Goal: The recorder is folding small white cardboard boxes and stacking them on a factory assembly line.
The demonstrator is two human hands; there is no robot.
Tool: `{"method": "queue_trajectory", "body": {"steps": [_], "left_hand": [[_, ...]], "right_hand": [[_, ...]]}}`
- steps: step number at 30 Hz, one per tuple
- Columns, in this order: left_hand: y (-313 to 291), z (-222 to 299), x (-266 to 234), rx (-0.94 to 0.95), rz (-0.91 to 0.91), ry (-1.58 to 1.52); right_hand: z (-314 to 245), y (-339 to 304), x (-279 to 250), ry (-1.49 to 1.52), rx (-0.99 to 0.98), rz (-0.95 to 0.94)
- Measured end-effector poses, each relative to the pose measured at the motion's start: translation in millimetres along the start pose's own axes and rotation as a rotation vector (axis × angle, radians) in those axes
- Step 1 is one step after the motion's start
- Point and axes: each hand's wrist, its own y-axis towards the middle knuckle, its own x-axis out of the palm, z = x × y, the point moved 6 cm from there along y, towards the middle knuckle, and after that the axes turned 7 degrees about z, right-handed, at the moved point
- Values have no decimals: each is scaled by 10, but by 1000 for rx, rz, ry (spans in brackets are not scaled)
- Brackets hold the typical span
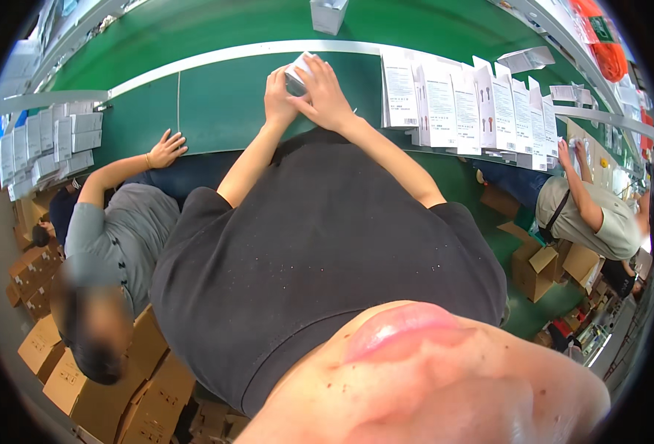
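Both my hands are together over the green conveyor belt [216, 103], holding a small white box [296, 72] between them. My left hand [277, 96] grips its near left side. My right hand [327, 95] covers its right side and top with the fingers curled over it. Most of the box is hidden by my fingers. My black shirt fills the middle of the view below the arms.
A row of flat white cartons [453, 103] stands on the belt to the right. More white boxes [46, 144] are piled at the left. A co-worker in grey rests a hand [167, 148] on the belt edge; another person [590, 211] works at the right. Cardboard boxes [83, 377] crowd the floor.
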Motion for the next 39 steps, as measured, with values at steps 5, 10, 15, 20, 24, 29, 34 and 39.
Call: {"method": "queue_trajectory", "body": {"steps": [5,10,15,20,24,29,34,39], "left_hand": [[685,-561,-132,-254,178,108],[1617,-1073,-384,-348,346,53],[2162,-1396,-232,-408,315,549],[2388,-420,214,122,175,116],[1944,-763,859,-370,-72,-51],[1414,-251,672,-328,-17,7],[751,239,345,-284,-107,25],[255,383,206,-176,-247,101]], "right_hand": [[223,-81,-371,294,318,114],[429,-502,-342,346,405,0],[679,-942,-286,378,574,-279],[814,-1208,-334,309,731,-279],[745,-1218,-406,279,700,-324],[546,-677,-422,305,603,-277],[527,-257,-374,-1,430,212],[642,119,-264,467,416,40]]}}
